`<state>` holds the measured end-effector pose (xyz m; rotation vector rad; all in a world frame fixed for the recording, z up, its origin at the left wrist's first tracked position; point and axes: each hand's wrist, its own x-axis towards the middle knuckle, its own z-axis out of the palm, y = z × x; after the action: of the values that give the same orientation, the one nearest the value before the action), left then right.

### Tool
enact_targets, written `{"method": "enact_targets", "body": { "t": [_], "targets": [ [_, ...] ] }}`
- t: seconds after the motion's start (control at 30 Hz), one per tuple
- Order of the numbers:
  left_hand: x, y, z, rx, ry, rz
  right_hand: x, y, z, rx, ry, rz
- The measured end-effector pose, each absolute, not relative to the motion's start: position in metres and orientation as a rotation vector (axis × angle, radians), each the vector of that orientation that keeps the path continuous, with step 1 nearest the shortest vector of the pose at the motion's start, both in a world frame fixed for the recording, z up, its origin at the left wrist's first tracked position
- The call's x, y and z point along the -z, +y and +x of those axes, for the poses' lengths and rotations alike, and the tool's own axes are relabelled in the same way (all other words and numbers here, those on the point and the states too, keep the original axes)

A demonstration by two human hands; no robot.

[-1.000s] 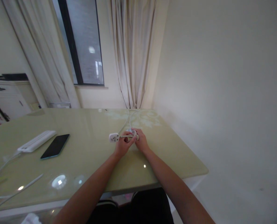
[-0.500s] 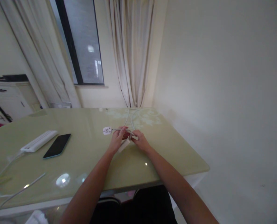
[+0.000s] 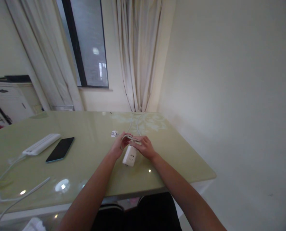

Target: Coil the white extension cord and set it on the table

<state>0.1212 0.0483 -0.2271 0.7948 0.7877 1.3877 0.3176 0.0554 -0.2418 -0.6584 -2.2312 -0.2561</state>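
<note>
Above the table, my left hand is closed around the white power cord, which bends in a loop over its fingers. My right hand is closed on the same cord, close to where it meets the power strip. The small white strip hangs tilted below both hands, its sockets facing up toward me. Left of my left hand the cord ends in a white plug. More of the cord trails in a loop toward the table's far edge.
On the left of the glossy table lie a dark phone and a second, long white power strip. A white cable curves near the front left edge. A wall borders the right side.
The small power strip has turned so its socket face shows. The cord now forms a loop over my left hand, and the plug has turned and shifted slightly right.
</note>
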Motion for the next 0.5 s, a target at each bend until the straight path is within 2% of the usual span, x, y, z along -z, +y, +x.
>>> {"method": "enact_targets", "body": {
  "t": [0.2,0.33,0.5],
  "targets": [
    [0.219,0.057,0.111,-1.564,0.829,0.587,0.223,0.043,0.303,-0.244,-2.049,-0.624],
    [0.196,0.075,0.081,-1.839,0.838,0.585,0.211,0.055,0.316,-0.565,-1.641,-0.633],
    [0.163,0.097,0.001,-2.061,1.082,0.597,0.189,0.102,0.405,-0.701,-0.905,-0.756]
  ]
}}
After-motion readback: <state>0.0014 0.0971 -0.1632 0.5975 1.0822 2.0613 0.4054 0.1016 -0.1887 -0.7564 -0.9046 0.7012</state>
